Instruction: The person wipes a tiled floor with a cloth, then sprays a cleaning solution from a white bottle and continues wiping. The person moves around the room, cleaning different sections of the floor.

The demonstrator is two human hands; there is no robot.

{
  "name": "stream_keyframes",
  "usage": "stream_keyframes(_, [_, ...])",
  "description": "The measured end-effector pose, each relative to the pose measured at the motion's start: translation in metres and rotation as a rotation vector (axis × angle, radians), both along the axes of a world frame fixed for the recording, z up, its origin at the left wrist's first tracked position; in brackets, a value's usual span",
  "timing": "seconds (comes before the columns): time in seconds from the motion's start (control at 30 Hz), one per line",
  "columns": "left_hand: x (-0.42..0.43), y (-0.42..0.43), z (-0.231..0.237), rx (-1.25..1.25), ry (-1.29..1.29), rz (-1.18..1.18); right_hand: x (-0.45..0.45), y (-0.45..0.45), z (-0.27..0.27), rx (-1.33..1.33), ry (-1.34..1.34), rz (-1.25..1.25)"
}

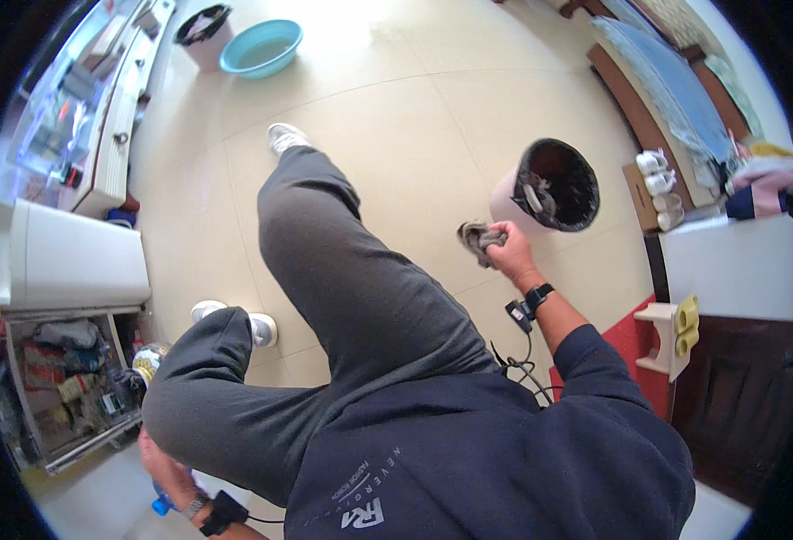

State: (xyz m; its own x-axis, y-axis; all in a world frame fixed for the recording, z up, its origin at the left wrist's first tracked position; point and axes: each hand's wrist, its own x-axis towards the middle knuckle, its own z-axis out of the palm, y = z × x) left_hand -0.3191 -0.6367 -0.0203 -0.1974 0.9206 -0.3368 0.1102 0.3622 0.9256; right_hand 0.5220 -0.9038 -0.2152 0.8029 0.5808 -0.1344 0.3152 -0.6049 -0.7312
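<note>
My right hand (512,253) is closed on a crumpled grey-brown cloth (479,241), held above the tiled floor. Just beyond it stands a pink trash bin (508,202) with a black liner and some waste inside. At the lower left, my left hand (165,472) is beside my bent knee, its fingers partly hidden behind the trouser leg. A blue plastic object (161,503), perhaps a bottle, shows beside that hand; whether the hand grips it cannot be told.
A turquoise basin (261,48) with liquid stands near another lined bin (204,42) at the upper left. A fish tank (52,135) sits on a white cabinet at left. Shoes (660,182) and a wooden sofa edge are at right. Cables hang by my right wrist.
</note>
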Motion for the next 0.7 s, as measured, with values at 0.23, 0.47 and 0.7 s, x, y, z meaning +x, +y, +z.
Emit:
stream_keyframes(0.23, [0.099,0.093,0.139,0.270,0.135,-0.189,-0.047,-0.097,-0.055,-0.071,0.298,-0.225])
stream_keyframes(0.47, [0.212,0.116,0.163,0.232,0.268,-0.487,-0.045,-0.136,-0.087,-0.260,0.225,-0.277])
stream_keyframes(0.7, [0.290,0.097,0.198,0.278,0.322,-0.681,-0.029,-0.110,-0.097,-0.238,0.259,-0.310])
